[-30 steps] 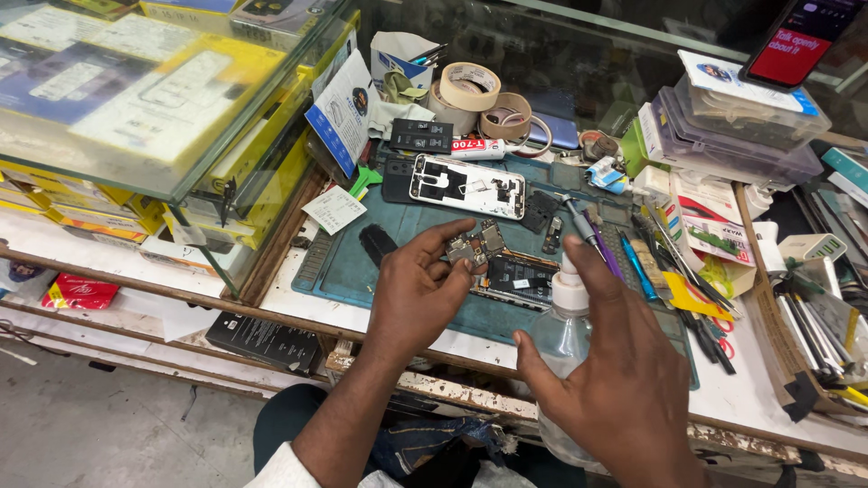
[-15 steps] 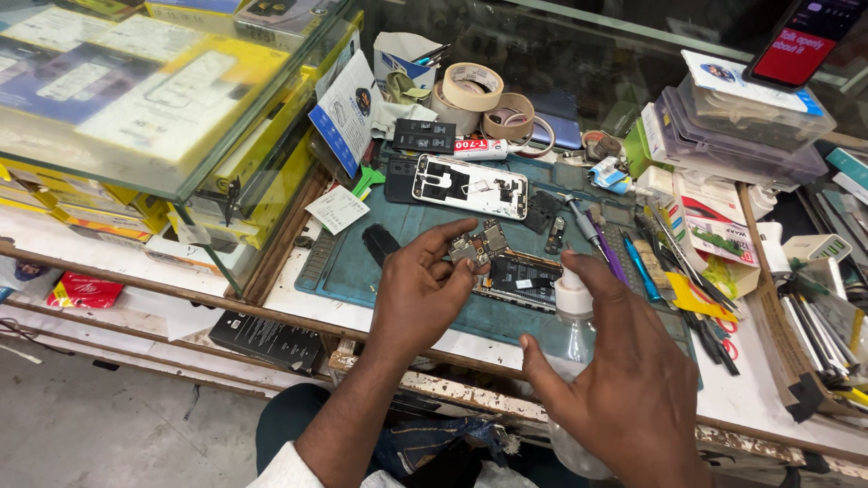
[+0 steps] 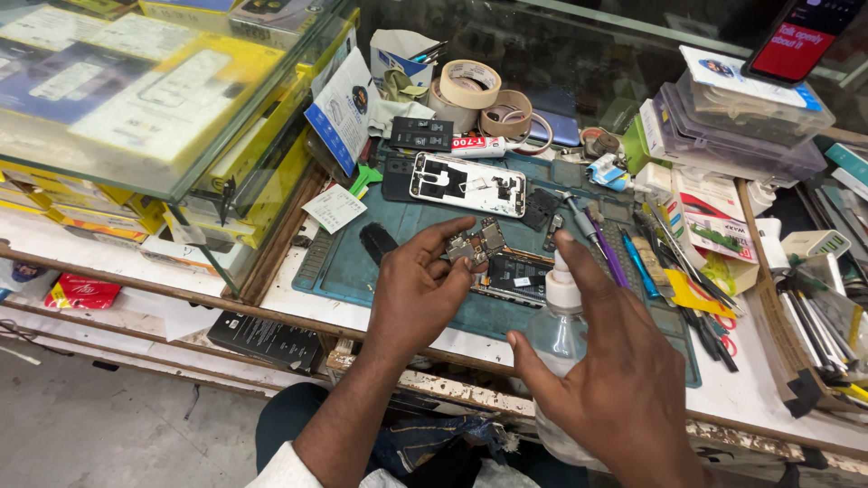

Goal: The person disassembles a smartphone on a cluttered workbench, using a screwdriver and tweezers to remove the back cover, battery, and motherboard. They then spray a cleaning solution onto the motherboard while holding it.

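Note:
My left hand (image 3: 418, 291) pinches a small phone circuit board (image 3: 477, 242) between thumb and fingertips, just above the teal work mat (image 3: 362, 262). Under it lies an opened dark phone body (image 3: 520, 276). My right hand (image 3: 615, 380) hovers with fingers spread at a clear plastic dispenser bottle with a white pump top (image 3: 561, 298); the index finger reaches up beside the pump. I cannot tell whether it presses it. A white phone frame (image 3: 467, 183) lies farther back on the mat.
A glass display case (image 3: 163, 108) fills the left. Tape rolls (image 3: 470, 83), a glue tube (image 3: 479, 145) and stacked boxes (image 3: 732, 117) stand behind. Screwdrivers and tweezers (image 3: 633, 258) crowd the mat's right side. A black box (image 3: 267, 342) sits at the counter's front edge.
My right hand has shifted slightly left and forward, closer to the pump bottle. My left hand still holds the circuit board in nearly the same place.

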